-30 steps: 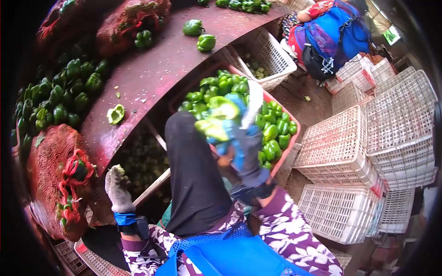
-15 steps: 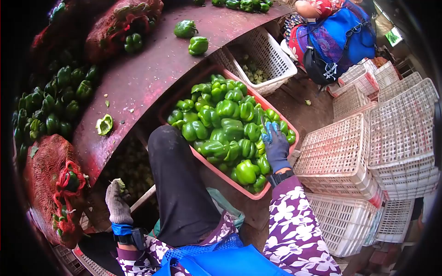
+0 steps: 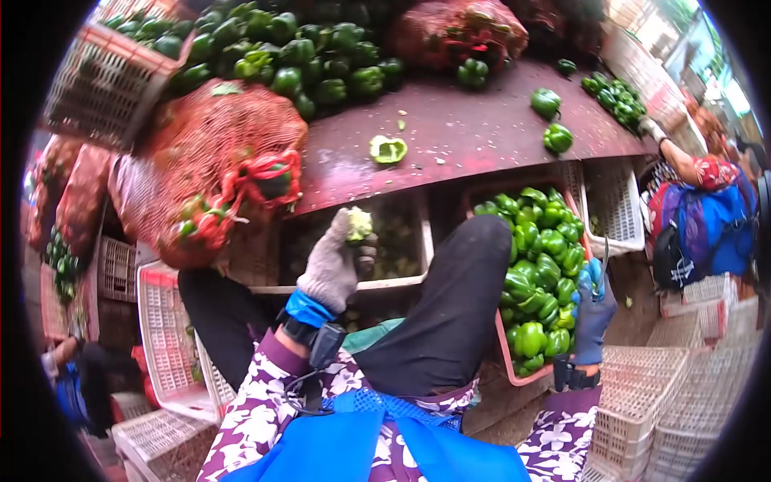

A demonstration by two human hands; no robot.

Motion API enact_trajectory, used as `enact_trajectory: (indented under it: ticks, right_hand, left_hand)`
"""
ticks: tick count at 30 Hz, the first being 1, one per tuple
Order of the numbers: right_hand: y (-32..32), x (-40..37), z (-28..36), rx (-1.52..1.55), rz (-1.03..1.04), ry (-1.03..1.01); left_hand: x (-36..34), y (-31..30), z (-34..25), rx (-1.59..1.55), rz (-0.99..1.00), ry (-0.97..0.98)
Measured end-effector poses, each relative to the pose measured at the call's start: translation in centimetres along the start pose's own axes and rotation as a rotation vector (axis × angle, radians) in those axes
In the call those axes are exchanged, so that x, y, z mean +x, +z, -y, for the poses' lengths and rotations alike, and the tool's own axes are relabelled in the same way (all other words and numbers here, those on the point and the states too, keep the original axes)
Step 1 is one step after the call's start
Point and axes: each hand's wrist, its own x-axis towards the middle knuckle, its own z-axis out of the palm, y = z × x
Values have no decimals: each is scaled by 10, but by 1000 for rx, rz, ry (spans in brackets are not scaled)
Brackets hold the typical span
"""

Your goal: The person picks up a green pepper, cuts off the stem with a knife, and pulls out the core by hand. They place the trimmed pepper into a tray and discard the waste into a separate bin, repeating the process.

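Observation:
My left hand (image 3: 331, 269), in a grey knit glove, is closed round a pale green pepper core (image 3: 359, 225). It is above a crate (image 3: 401, 283) of dim, pale scraps under the table edge. My right hand (image 3: 593, 321), in a blue glove, grips a knife (image 3: 605, 251) with its thin blade pointing up; the handle is hidden in the fingers. That hand is at the right rim of a red crate (image 3: 514, 371) heaped with green peppers (image 3: 548, 273). A cut-open pepper (image 3: 389, 149) lies on the table.
The reddish table (image 3: 466, 120) carries loose green peppers, a dark pepper pile (image 3: 321, 56) and red mesh sacks (image 3: 217, 161). Stacked crates (image 3: 642, 394) stand at right, and a white crate (image 3: 614, 201) beyond the red one. Another person (image 3: 707, 209) is at far right, one more (image 3: 72, 377) at left.
My view has turned left, so the table and peppers appear further right. My left hand has come up with the core. My right hand still grips the knife beside the red crate.

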Motion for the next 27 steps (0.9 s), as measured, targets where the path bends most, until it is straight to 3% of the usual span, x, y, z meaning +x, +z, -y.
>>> enact_trajectory:
  ticks: [3, 6, 8, 11, 14, 18, 19, 22, 26, 27]
  right_hand:
    - [89, -30, 95, 110, 211, -373]
    - [177, -45, 125, 63, 371, -862]
    - [219, -60, 126, -8, 560, -733]
    - [252, -62, 120, -197, 548, -1003]
    - [257, -55, 118, -195, 626, -820]
    - [268, -52, 109, 124, 538, -679]
    - [270, -57, 110, 148, 504, -661]
    - [272, -63, 109, 391, 530, -274]
    - [274, -63, 108, 703, 553, 66]
    - [276, -63, 108, 748, 520, 62]
  left_hand:
    - [-12, 13, -3, -13, -26, -45]
    - [-23, 19, -4, 1, 71, -80]
    - [-25, 23, 4, 102, 76, -3]
    - [-66, 60, -15, 185, -195, 1]
    - [-49, 12, -6, 405, -19, 27]
    - [-55, 25, -1, 478, 98, 233]
    - [-61, 30, -4, 444, 65, 199]
    - [-43, 30, 6, 717, 28, 576]
    - [-37, 30, 12, 925, -18, 743]
    - [-38, 33, 10, 977, -30, 791]
